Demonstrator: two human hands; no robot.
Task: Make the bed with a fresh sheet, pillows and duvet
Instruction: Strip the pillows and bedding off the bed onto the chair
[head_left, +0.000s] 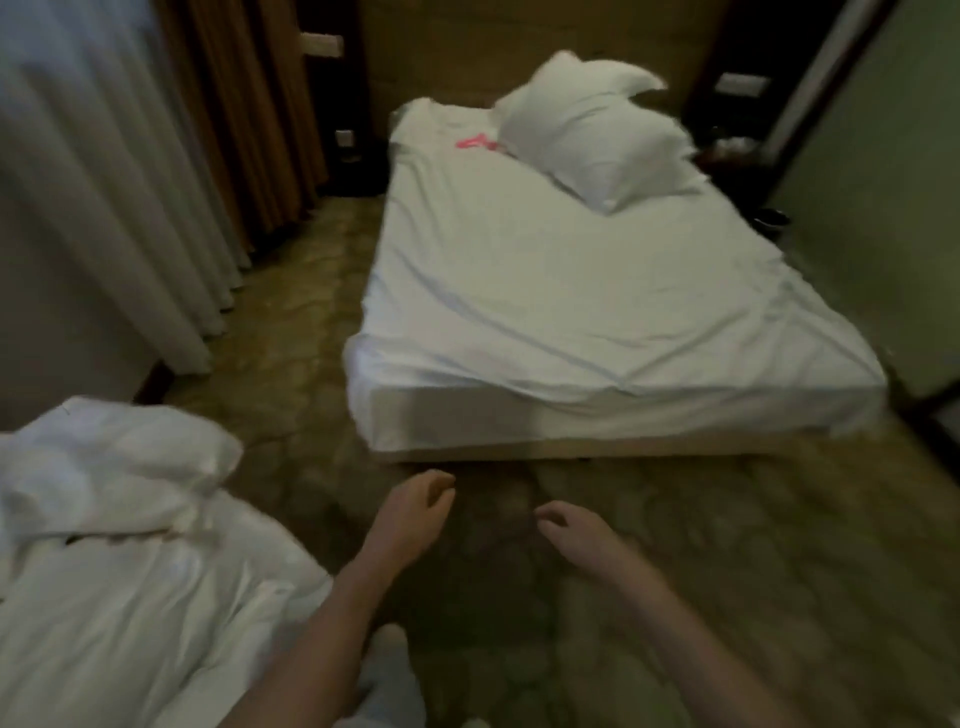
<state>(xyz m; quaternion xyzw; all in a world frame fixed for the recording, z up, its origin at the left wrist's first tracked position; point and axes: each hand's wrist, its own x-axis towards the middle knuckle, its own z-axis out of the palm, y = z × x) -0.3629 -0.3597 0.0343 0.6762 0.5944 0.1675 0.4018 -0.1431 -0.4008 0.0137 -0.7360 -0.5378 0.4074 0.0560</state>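
The bed (613, 421) stands ahead of me, covered by a white sheet (545, 291) that lies wrinkled near the foot. Two white pillows (597, 135) are piled at the head on the right side, and a pink mark (475, 141) shows on the sheet beside them. A crumpled white duvet (119, 561) is heaped at my lower left. My left hand (415, 512) and my right hand (566, 527) hang in front of me over the carpet, short of the bed's foot. Both have loosely curled fingers and hold nothing.
White and brown curtains (156, 171) run along the left wall. Patterned carpet (291, 322) fills the aisle between curtains and bed. A dark bedside stand (737, 166) is at the far right, beside a pale wall panel (872, 208).
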